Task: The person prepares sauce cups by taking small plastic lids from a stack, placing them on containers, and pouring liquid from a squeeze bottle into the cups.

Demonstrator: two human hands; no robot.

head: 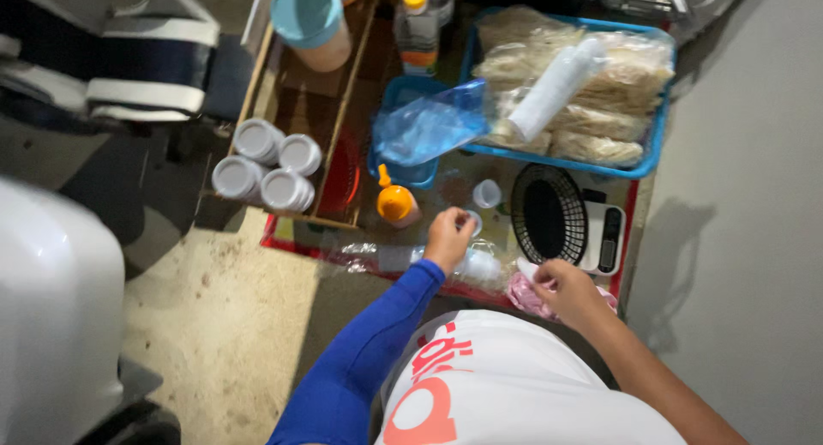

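Far beyond both hands sits a big blue plastic tray (656,145), rectangular, heaped with clear bags of pale dried noodles (591,111); a white roll of stacked cups (557,87) lies slantwise across them. Beyond and to the left of the left hand stands a shallow wooden crate (339,111) with a round teal-lidded tub (309,21) inside it, and four white-capped jars (266,164) lie on their sides at its near-left corner. A crumpled blue plastic bag (429,123) rests on a small blue tub (411,172) straight beyond the left hand. Just beyond the right hand is a round black mesh basket (549,213), sitting on a white kitchen scale (604,235). An orange squeeze bottle (396,203), smooth and bulbous with a pointed nozzle, stands just left of the left hand.

The left hand (448,235), in a blue sleeve, is curled with its fingertips closed on a small clear plastic cup (472,220). A second small clear cup (487,193) stands apart, just beyond it. The right hand (566,289) is loosely closed on a thin white piece (525,269) at its fingertips, resting over a bundle of pink plastic bags (527,297) beneath it; what the white piece is cannot be told.
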